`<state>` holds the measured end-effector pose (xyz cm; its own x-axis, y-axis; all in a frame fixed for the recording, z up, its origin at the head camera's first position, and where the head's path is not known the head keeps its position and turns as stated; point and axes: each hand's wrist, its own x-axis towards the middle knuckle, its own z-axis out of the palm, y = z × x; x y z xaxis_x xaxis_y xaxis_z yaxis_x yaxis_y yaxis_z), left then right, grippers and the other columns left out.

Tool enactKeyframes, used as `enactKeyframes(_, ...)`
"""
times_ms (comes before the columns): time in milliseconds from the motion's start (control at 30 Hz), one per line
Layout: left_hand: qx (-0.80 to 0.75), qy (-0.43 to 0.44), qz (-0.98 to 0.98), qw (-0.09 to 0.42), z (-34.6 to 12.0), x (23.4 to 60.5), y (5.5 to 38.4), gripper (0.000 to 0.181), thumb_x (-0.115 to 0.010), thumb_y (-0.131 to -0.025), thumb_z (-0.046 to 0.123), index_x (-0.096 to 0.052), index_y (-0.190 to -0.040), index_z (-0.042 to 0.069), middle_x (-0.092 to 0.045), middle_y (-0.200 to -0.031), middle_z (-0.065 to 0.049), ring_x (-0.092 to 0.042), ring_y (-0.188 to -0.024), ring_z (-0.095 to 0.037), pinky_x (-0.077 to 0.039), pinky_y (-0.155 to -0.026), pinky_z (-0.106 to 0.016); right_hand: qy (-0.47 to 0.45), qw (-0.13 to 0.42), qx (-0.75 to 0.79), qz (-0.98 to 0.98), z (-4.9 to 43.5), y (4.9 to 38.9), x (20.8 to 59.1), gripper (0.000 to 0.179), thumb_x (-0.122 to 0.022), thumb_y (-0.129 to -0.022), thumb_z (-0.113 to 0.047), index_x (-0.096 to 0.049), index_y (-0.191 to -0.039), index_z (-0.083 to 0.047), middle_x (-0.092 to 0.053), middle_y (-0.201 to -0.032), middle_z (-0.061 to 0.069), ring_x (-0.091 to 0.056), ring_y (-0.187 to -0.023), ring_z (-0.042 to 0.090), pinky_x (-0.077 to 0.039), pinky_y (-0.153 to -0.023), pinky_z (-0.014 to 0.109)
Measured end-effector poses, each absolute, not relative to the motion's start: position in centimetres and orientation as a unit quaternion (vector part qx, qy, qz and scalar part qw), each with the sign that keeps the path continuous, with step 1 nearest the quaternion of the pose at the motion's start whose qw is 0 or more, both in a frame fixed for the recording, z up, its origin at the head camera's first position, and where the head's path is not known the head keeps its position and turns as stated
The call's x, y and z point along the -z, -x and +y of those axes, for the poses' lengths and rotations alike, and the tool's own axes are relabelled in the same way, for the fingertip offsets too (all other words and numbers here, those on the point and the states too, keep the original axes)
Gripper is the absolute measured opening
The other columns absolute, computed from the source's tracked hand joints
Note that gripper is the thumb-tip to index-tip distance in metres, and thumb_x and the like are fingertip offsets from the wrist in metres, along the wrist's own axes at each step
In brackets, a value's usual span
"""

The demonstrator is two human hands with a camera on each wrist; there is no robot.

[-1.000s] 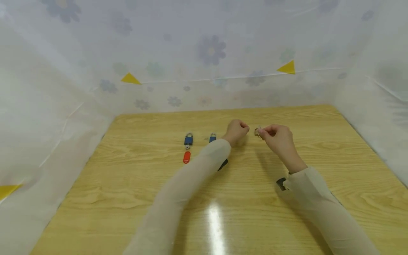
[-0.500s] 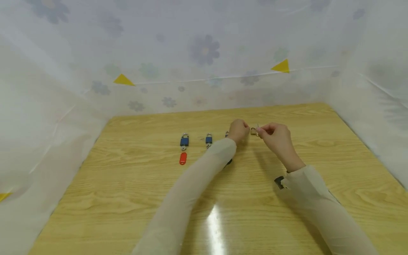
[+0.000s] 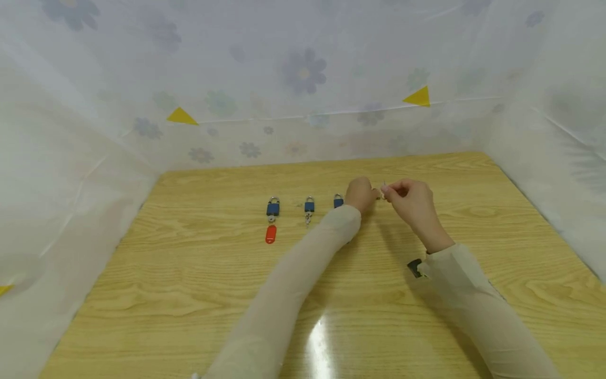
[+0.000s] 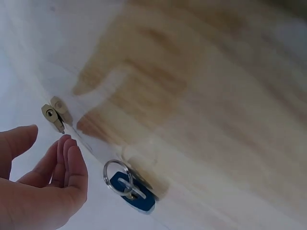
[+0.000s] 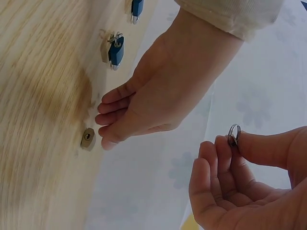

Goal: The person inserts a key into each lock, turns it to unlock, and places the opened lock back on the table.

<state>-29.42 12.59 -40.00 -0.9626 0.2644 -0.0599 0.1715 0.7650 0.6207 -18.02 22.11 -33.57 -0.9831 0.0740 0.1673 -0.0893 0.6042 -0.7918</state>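
My right hand [image 3: 412, 204] pinches a metal key ring [image 5: 234, 135] between thumb and fingertips, held above the table. To its left, my left hand [image 3: 361, 193] reaches out with thumb and fingers apart and nothing between them, its fingertips close to a small brass padlock [image 5: 88, 139]. The left wrist view shows this brass padlock [image 4: 50, 113] just beyond the left fingertips, keyhole facing the camera. Beside the left hand, partly covered by the arm in the head view, lies a blue padlock [image 3: 338, 201]; the left wrist view shows a ring hanging from that blue padlock [image 4: 134, 191].
Further left on the wood-grain table [image 3: 213, 295] lie a blue padlock [image 3: 309, 205] with keys and another blue padlock [image 3: 273, 209] with a red key tag [image 3: 271, 234]. A flower-patterned sheet [image 3: 303, 105] with yellow triangles hangs behind and at the sides.
My left hand has moved right toward the brass padlock, uncovering the blue padlocks behind its sleeve. My right hand keeps its pinch on the key ring. The head view has shifted slightly.
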Motion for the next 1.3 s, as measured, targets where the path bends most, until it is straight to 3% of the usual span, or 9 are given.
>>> enactKeyframes(133, -0.308, -0.103, 0.944, 0.062, 12.9, 40.0, 29.1, 0.027, -0.058, -0.097, 0.018, -0.059, -0.071, 0.008, -0.048, -0.064, 0.0, -0.04, -0.056, -0.012, -0.034, -0.05, -0.024, -0.004, 0.088, -0.45, -0.889, 22.1, 18.0, 33.5, 0.041, -0.055, -0.098, -0.034, -0.067, -0.106, 0.005, -0.066, -0.097, 0.018, -0.06, -0.084, 0.028, -0.047, -0.064, 0.028)
enactKeyframes(333, -0.266, -0.087, 0.958, 0.062, 13.5, 40.3, 29.2, 0.018, -0.058, -0.097, 0.019, -0.069, -0.088, 0.008, -0.065, -0.084, -0.001, -0.054, -0.066, -0.013, -0.045, -0.058, -0.025, -0.003, 0.087, -0.454, -0.887, 22.0, 17.9, 33.4, 0.04, -0.056, -0.098, -0.032, -0.066, -0.106, 0.006, -0.066, -0.095, 0.016, -0.06, -0.085, 0.03, -0.047, -0.064, 0.027)
enactKeyframes(533, -0.231, -0.085, 0.968, 0.047, 13.8, 40.9, 29.7, 0.02, -0.063, -0.095, 0.027, -0.072, -0.099, 0.01, -0.07, -0.099, -0.001, -0.063, -0.082, -0.013, -0.051, -0.069, -0.026, -0.004, 0.089, -0.45, -0.889, 22.0, 17.9, 33.3, 0.038, -0.056, -0.098, -0.031, -0.067, -0.103, 0.005, -0.066, -0.092, 0.014, -0.059, -0.082, 0.027, -0.047, -0.063, 0.028)
enactKeyframes(767, -0.223, -0.082, 0.971, 0.038, 13.9, 40.9, 29.8, 0.019, -0.064, -0.094, 0.027, -0.073, -0.098, 0.011, -0.07, -0.098, -0.002, -0.064, -0.087, -0.014, -0.053, -0.071, -0.026, -0.003, 0.091, -0.446, -0.89, 22.0, 17.8, 33.3, 0.036, -0.056, -0.098, -0.03, -0.068, -0.101, 0.003, -0.066, -0.092, 0.015, -0.057, -0.078, 0.022, -0.046, -0.063, 0.03)
enactKeyframes(1000, -0.238, -0.073, 0.967, 0.054, 14.2, 40.6, 29.4, 0.015, -0.058, -0.096, 0.018, -0.071, -0.093, 0.01, -0.068, -0.088, 0.0, -0.058, -0.069, -0.011, -0.05, -0.059, -0.024, 0.005, 0.084, -0.45, -0.889, 22.0, 17.9, 33.5, 0.037, -0.056, -0.098, -0.031, -0.067, -0.104, 0.005, -0.066, -0.094, 0.016, -0.06, -0.083, 0.028, -0.047, -0.062, 0.027)
enactKeyframes(1300, -0.236, -0.072, 0.968, 0.055, 14.2, 40.5, 29.3, 0.018, -0.059, -0.096, 0.021, -0.072, -0.092, 0.009, -0.069, -0.09, 0.0, -0.057, -0.073, -0.013, -0.05, -0.065, -0.026, 0.003, 0.085, -0.446, -0.891, 21.8, 18.2, 33.7, 0.034, -0.057, -0.098, -0.028, -0.067, -0.104, 0.004, -0.066, -0.094, 0.016, -0.061, -0.086, 0.032, -0.048, -0.063, 0.028)
